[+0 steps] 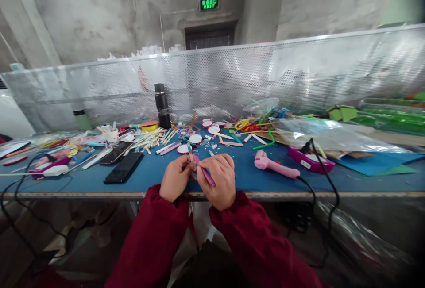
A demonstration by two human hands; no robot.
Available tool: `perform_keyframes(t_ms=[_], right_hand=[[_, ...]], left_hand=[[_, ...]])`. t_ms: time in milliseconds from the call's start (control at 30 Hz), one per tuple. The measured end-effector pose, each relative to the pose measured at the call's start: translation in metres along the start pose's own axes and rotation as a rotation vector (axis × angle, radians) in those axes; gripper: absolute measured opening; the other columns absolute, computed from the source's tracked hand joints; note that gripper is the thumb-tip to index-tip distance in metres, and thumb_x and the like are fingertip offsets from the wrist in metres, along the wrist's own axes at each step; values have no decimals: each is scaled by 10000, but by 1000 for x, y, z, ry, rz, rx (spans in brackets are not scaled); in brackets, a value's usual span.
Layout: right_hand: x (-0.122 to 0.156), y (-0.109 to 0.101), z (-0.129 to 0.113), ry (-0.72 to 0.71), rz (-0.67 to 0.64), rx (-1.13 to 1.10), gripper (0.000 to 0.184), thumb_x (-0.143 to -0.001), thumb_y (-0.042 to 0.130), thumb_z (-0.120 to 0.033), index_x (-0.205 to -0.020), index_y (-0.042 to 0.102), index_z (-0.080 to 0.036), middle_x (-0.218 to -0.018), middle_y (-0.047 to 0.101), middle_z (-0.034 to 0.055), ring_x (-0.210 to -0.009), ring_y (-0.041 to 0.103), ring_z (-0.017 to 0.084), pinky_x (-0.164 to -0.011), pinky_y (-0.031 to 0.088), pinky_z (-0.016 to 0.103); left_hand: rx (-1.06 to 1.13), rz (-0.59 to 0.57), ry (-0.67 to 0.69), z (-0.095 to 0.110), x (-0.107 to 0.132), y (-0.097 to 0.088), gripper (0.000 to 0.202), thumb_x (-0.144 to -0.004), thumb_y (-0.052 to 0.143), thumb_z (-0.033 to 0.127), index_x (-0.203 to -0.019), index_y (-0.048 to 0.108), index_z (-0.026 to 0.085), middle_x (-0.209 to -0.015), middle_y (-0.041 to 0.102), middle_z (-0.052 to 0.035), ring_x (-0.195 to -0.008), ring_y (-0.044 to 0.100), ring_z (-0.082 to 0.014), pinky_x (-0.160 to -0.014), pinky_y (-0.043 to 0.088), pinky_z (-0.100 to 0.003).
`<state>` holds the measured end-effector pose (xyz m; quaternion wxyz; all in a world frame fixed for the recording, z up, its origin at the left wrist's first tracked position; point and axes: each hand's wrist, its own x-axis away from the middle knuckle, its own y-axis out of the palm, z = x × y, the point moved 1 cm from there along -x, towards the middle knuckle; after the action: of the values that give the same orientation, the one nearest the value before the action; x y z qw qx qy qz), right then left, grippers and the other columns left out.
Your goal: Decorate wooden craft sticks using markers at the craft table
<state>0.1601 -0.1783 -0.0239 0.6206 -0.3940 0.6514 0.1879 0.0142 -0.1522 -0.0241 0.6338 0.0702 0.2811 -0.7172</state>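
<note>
My right hand is closed around a purple marker pen, whose tip end points up and left. My left hand pinches a thin wooden craft stick with a teal upper end. The two hands are close together over the table's front edge, and the pen's end meets the stick near my left fingertips; exact contact is hidden. Just beyond my hands lies a white disc with a red rim. A loose pinkish marker rests to the left of it.
Two dark phones lie at left. A black bottle stands before the perforated metal screen. At right are a pink corded glue gun, a purple power strip with a black cable, and plastic bags. Craft sticks and scraps cover the back.
</note>
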Motion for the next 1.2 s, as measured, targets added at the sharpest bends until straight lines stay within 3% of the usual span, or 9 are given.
perform_keyframes(t_ms=[1200], right_hand=[[-2,-1,-1,-17,-23,19,54,-847,618,-200,-862,588,-243,-866,722,-11,-878,623,178,-893,383,391]], left_hand=[[-41,7,11,0,0,0,226,-882,517,313,-949,690,185,-688,647,11,-556,569,-119,-572,420,-221]])
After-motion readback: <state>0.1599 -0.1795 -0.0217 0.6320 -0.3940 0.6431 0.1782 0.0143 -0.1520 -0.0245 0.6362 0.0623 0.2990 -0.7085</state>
